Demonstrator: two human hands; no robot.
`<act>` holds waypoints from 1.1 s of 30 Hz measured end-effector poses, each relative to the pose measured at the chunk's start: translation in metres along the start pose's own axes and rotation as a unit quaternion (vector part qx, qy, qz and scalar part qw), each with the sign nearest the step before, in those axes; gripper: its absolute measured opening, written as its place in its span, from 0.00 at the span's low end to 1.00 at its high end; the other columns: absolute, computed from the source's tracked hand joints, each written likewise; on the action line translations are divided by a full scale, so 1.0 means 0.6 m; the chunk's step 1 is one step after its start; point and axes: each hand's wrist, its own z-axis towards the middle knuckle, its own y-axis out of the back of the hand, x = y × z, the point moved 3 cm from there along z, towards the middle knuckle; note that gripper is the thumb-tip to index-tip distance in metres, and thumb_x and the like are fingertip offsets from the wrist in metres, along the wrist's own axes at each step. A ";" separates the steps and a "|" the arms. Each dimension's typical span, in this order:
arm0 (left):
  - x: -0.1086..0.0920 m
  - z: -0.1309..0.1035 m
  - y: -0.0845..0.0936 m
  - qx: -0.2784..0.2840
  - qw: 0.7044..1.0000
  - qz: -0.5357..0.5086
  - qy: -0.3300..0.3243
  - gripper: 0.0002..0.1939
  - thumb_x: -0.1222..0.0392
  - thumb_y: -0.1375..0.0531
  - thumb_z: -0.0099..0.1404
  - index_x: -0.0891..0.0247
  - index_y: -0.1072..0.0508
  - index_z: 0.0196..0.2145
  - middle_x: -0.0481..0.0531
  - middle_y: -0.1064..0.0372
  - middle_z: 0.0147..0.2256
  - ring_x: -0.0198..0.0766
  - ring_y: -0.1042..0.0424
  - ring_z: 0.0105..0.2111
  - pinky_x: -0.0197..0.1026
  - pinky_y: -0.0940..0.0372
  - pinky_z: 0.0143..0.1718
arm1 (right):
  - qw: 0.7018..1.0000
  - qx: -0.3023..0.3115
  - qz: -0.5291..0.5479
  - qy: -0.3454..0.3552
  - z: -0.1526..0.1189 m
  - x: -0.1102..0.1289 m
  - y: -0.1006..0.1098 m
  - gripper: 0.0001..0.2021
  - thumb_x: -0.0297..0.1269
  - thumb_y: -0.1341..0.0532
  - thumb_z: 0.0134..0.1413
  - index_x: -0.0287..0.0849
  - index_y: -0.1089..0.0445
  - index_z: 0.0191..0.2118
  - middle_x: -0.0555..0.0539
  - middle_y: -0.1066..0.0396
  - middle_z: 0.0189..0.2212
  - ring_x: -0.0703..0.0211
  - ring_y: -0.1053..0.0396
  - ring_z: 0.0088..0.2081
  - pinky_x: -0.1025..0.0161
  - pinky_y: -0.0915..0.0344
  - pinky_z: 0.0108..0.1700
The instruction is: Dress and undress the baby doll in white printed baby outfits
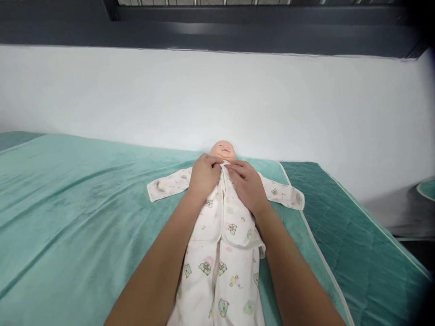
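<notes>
A baby doll [222, 148] lies on its back, its head toward the wall. It wears a white baby jacket [234, 217] and matching baby pants [234, 290], both printed with small cartoon animals. The jacket's sleeves spread out to either side, and its front edges meet along the middle. At the neckline, my left hand [205, 174] has its fingers closed on the collar edge. My right hand [246, 181] pinches the opposite edge, with its fingertips close to the left ones. The fastening itself is hidden under my fingers.
A light green blanket [84, 226] lies beneath the doll. To the right, a darker quilted green mattress cover [356, 235] extends past the blanket's white-trimmed edge. Behind the doll's head stands a white wall [170, 95], with a dark frame [238, 34] above it.
</notes>
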 end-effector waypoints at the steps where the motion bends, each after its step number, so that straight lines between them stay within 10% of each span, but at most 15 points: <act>1: 0.001 0.000 0.000 -0.002 1.000 -0.008 -0.002 0.16 0.67 0.47 0.63 0.60 0.19 0.39 0.53 0.27 0.41 0.40 0.27 0.43 0.41 0.35 0.50 | 1.000 0.005 -0.012 0.003 0.000 -0.001 0.000 0.14 0.37 0.45 0.61 0.49 0.22 0.44 0.48 0.29 0.52 0.53 0.34 0.54 0.51 0.43 0.61; 33: -0.001 -0.010 0.012 -0.043 0.997 -0.063 -0.026 0.15 0.69 0.48 0.62 0.59 0.22 0.34 0.48 0.23 0.38 0.38 0.26 0.41 0.40 0.34 0.48 | 0.994 0.022 0.077 -0.075 0.006 -0.018 0.001 0.12 0.42 0.41 0.55 0.51 0.24 0.43 0.49 0.31 0.55 0.53 0.39 0.60 0.50 0.50 0.65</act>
